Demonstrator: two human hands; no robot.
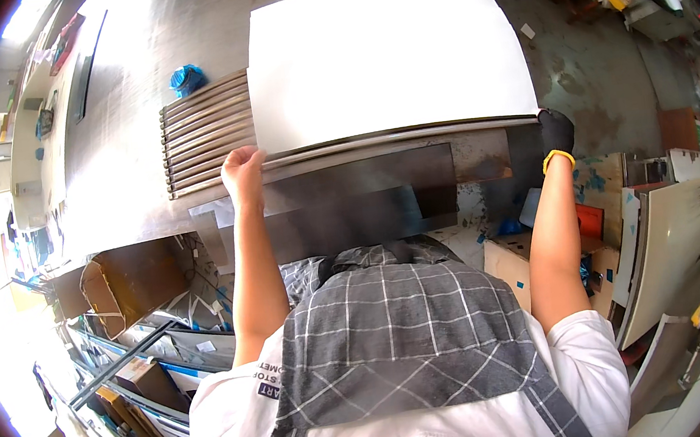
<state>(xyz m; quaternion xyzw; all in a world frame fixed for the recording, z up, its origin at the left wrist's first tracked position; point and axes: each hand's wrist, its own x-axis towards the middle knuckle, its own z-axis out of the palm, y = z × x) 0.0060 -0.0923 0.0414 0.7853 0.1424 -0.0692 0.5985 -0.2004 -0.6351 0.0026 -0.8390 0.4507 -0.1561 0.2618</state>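
A large white sheet (389,61) lies flat in front of me over a row of parallel metal bars (208,127), whose left ends stick out past it. My left hand (243,172) is bare and closed, its thumb and fingers pinching the sheet's near left corner. At the near right corner, my right hand (557,130), in a black glove with a yellow cuff, has its fingers closed round the sheet's edge. Just below that edge runs a bar (393,138) from one hand to the other. What lies under the sheet is hidden.
A blue crumpled bundle (187,79) rests on the metal table (127,165) beyond the bars. Dark flat plates (355,188) lie between the bars and my apron. Cardboard boxes (135,284) stand low at left; leaning panels (669,253) are at right.
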